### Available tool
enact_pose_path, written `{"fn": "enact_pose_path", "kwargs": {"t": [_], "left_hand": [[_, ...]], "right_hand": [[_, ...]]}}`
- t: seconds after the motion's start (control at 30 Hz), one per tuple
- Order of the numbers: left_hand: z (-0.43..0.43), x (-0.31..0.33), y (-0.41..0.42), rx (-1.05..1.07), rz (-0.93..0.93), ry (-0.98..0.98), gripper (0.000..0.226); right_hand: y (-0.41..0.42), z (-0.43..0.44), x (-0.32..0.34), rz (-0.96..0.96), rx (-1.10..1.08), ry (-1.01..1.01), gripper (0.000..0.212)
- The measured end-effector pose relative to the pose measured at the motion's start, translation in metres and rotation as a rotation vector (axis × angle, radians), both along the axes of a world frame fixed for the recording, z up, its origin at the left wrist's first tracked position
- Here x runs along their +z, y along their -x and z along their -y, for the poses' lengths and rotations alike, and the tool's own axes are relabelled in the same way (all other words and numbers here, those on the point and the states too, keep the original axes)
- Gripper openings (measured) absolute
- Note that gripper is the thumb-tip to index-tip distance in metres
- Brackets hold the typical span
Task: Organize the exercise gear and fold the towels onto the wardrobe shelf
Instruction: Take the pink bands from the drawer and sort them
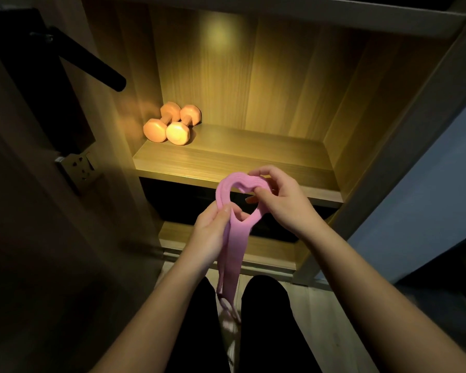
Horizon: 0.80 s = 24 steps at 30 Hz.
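Just off the shelf's (253,154) front edge, I see both hands holding a pink strap (222,191) wound into a loop. Left hand (213,232) pinches the loop's lower end, thumb on top. Right hand (280,203) curls round its upper right side. Strap tail hangs between the legs. Two orange dumbbells (172,125) sit touching in the shelf's left rear corner.

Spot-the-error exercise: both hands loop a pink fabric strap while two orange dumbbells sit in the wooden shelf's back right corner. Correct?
No. The head view shows the two orange dumbbells in the back left corner of the wooden shelf, not the right.
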<state>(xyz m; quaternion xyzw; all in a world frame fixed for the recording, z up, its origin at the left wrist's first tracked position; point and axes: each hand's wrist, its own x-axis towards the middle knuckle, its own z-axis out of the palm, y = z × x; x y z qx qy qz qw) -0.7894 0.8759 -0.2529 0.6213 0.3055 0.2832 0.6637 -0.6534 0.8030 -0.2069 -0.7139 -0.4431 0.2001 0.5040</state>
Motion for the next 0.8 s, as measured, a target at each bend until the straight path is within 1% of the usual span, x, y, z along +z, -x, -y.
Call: {"fn": "enact_pose_path", "kwargs": {"t": [0.07,0.13,0.2,0.27,0.33,0.4,0.5,0.6,0.67,0.8], "left_hand": [[0.003,0.002,-0.004,0.034,0.027,0.024,0.027],[0.006,0.001,-0.007,0.029,0.016,0.010,0.022],[0.006,-0.005,-0.008,0.031,-0.079,-0.093,0.014],[0.001,-0.009,-0.009,0.096,-0.193,-0.214,0.013],[-0.005,-0.008,-0.009,0.182,-0.238,-0.326,0.012],[-0.012,-0.004,-0.010,0.204,-0.256,-0.432,0.008],[-0.017,0.001,-0.012,0.148,-0.265,-0.530,0.011],[-0.019,0.003,-0.012,0.101,-0.259,-0.564,0.011],[-0.021,0.005,-0.011,0.053,-0.238,-0.570,0.010],[-0.027,0.015,-0.007,-0.058,-0.136,-0.575,0.015]], "right_hand": [[0.004,0.000,-0.003,0.073,-0.040,-0.037,0.026],[0.006,0.000,-0.004,0.059,-0.062,-0.062,0.026],[0.006,0.001,-0.003,0.035,-0.052,-0.086,0.025],[0.006,0.003,-0.001,0.066,-0.018,-0.093,0.025],[0.008,0.004,-0.001,0.121,0.018,-0.087,0.028],[0.009,0.004,-0.001,0.173,0.014,-0.083,0.034],[0.005,0.002,-0.001,0.162,-0.037,-0.056,0.040],[-0.003,0.003,0.002,0.145,-0.068,0.025,0.034],[-0.004,0.005,0.006,0.142,-0.063,0.038,0.029],[-0.002,0.010,0.013,0.209,0.005,0.022,0.032]]}}
